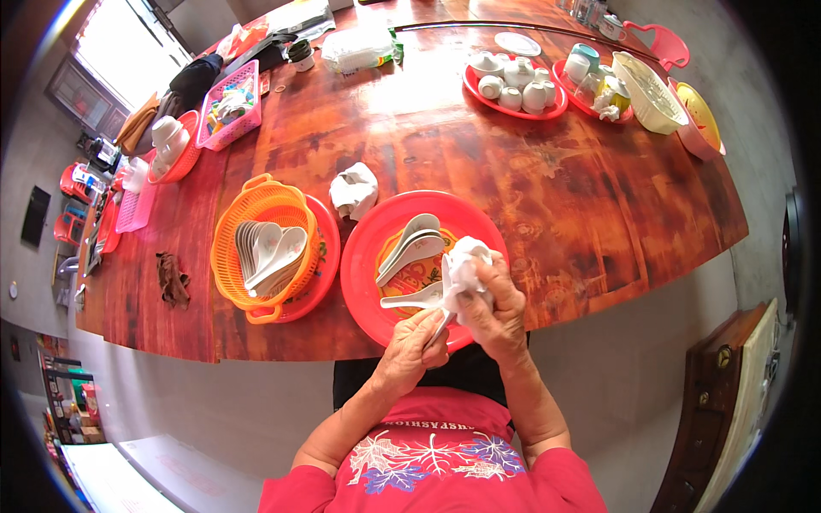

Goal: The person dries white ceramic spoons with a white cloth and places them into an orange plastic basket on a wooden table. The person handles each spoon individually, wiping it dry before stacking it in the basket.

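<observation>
My left hand (410, 352) grips the handle of a white soup spoon (440, 327) above the near edge of a round red tray (357, 282). In my right hand (498, 312) is a crumpled white cloth or tissue (468, 263), pressed around the same spoon, so most of its bowl is hidden. Several similar spoons (419, 250) lie in the tray, with one (412, 297) apart from the stack, close to my hands. To the left, an orange basket (224, 239) with handles holds many stacked white spoons (267, 250); it rests on another red tray (330, 256).
A crumpled white wad (353, 190) lies behind the trays, a brown cloth (173, 280) at left. Farther off stand a pink basket (208, 137), a tissue pack (357, 51), a red tray (552, 111) of white cups and a cream basket (654, 94). A wooden cabinet (705, 410) stands lower right.
</observation>
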A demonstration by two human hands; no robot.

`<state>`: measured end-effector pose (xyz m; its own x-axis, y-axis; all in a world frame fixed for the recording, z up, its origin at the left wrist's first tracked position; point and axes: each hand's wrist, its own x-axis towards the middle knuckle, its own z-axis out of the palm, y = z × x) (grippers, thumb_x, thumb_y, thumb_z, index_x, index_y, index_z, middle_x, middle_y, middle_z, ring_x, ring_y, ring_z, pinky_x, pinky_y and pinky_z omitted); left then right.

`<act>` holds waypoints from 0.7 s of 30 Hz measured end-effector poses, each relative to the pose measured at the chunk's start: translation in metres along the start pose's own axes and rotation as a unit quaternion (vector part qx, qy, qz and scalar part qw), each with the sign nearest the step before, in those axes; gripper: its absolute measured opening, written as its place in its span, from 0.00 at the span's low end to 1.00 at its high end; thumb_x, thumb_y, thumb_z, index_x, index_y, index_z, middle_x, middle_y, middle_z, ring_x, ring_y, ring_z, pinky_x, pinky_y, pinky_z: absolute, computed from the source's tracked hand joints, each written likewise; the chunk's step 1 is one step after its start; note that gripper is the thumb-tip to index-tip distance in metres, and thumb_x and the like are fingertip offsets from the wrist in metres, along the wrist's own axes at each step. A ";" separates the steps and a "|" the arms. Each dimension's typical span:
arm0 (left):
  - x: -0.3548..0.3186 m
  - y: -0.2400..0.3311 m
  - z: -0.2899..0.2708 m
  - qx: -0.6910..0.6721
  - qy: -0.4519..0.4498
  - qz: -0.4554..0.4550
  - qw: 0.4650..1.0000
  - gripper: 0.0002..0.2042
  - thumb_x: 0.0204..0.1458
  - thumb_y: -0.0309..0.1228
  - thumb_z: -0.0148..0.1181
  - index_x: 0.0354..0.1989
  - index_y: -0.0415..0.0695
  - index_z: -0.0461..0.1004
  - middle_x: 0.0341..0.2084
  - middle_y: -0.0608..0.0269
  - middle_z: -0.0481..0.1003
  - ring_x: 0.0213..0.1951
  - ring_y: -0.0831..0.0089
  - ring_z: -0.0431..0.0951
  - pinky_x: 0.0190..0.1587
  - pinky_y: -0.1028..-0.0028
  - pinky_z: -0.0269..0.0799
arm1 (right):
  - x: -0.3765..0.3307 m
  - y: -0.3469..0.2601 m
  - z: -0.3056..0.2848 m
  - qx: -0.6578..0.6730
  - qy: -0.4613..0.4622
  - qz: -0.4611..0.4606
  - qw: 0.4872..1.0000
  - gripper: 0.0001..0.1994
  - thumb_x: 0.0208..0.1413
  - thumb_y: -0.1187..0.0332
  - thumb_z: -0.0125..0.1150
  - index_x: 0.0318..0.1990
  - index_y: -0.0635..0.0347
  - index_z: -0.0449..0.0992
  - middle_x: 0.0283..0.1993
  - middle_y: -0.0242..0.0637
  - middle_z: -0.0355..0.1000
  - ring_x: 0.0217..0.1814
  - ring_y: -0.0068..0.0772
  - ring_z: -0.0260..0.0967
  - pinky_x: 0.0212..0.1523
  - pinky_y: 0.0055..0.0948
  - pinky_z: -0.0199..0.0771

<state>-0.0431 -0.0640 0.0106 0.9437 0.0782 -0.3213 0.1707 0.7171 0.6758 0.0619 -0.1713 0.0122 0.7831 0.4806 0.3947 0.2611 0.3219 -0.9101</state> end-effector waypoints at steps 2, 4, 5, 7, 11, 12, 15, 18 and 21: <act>-0.002 0.001 -0.004 0.036 -0.021 -0.011 0.999 0.12 0.63 0.38 0.43 0.33 0.43 0.66 0.10 0.76 0.53 0.12 0.85 0.48 0.17 0.81 0.45 | 0.002 0.006 0.004 -0.038 0.000 -0.056 0.998 0.13 0.55 0.75 0.57 0.49 0.65 0.71 0.48 0.39 0.66 0.49 0.29 0.66 0.44 0.25 0.69; -0.003 0.002 -0.006 0.052 -0.043 -0.031 0.997 0.12 0.63 0.38 0.42 0.34 0.43 0.67 0.10 0.76 0.53 0.12 0.85 0.48 0.17 0.81 0.46 | 0.009 0.000 -0.001 0.107 -0.013 0.082 0.991 0.13 0.57 0.73 0.56 0.49 0.65 0.71 0.45 0.36 0.69 0.46 0.26 0.68 0.43 0.23 0.70; -0.004 0.002 -0.007 0.048 -0.056 -0.047 0.996 0.12 0.63 0.38 0.42 0.34 0.43 0.67 0.09 0.76 0.53 0.12 0.84 0.48 0.17 0.80 0.47 | 0.013 -0.004 -0.003 0.178 -0.020 0.149 0.972 0.13 0.57 0.72 0.56 0.50 0.65 0.71 0.43 0.34 0.71 0.44 0.24 0.68 0.42 0.22 0.70; -0.005 0.004 -0.007 0.035 -0.072 -0.064 0.995 0.13 0.63 0.38 0.42 0.34 0.43 0.68 0.08 0.76 0.53 0.11 0.84 0.49 0.18 0.80 0.48 | 0.017 -0.008 -0.003 0.213 -0.035 0.182 0.959 0.16 0.59 0.69 0.55 0.53 0.65 0.69 0.40 0.31 0.73 0.40 0.18 0.68 0.40 0.19 0.69; 0.000 0.005 -0.011 -0.041 -0.066 -0.054 0.996 0.14 0.62 0.41 0.42 0.33 0.43 0.68 0.08 0.75 0.54 0.12 0.84 0.50 0.18 0.80 0.46 | 0.006 0.002 0.014 0.129 0.001 0.148 0.981 0.19 0.57 0.69 0.57 0.56 0.63 0.67 0.47 0.41 0.71 0.45 0.29 0.70 0.43 0.24 0.70; 0.003 0.001 -0.015 -0.064 -0.060 -0.038 0.995 0.14 0.62 0.41 0.42 0.34 0.43 0.68 0.08 0.75 0.54 0.12 0.84 0.51 0.18 0.80 0.46 | -0.001 0.006 0.021 0.043 0.007 0.100 0.994 0.20 0.56 0.71 0.57 0.57 0.62 0.66 0.50 0.44 0.69 0.48 0.34 0.70 0.46 0.27 0.69; 0.009 0.002 -0.010 -0.049 0.019 0.044 0.998 0.14 0.62 0.43 0.44 0.38 0.43 0.66 0.13 0.75 0.61 0.14 0.84 0.56 0.20 0.79 0.53 | -0.017 0.006 0.037 -0.154 0.008 -0.015 0.988 0.26 0.55 0.73 0.56 0.62 0.63 0.59 0.54 0.52 0.64 0.55 0.49 0.65 0.53 0.35 0.66; 0.012 -0.006 0.006 0.063 0.138 0.141 0.978 0.13 0.62 0.42 0.44 0.40 0.44 0.64 0.19 0.76 0.63 0.16 0.88 0.57 0.20 0.82 0.56 | -0.027 0.009 0.046 -0.101 0.040 0.096 0.989 0.23 0.56 0.71 0.57 0.59 0.66 0.61 0.51 0.47 0.67 0.52 0.38 0.68 0.50 0.31 0.68; 0.009 -0.009 -0.001 0.172 0.090 0.174 0.965 0.10 0.63 0.39 0.42 0.41 0.45 0.62 0.21 0.77 0.62 0.18 0.91 0.56 0.19 0.86 0.53 | -0.015 0.009 0.032 0.099 0.016 0.252 0.962 0.20 0.56 0.68 0.58 0.54 0.67 0.65 0.49 0.41 0.71 0.47 0.25 0.70 0.45 0.24 0.73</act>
<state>-0.0367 -0.0692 0.0009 0.9017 0.4142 -0.1239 -0.0349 0.3555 0.9340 0.0345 -0.1491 0.0018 0.8001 0.5917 -0.0985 -0.2676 0.2052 -0.9414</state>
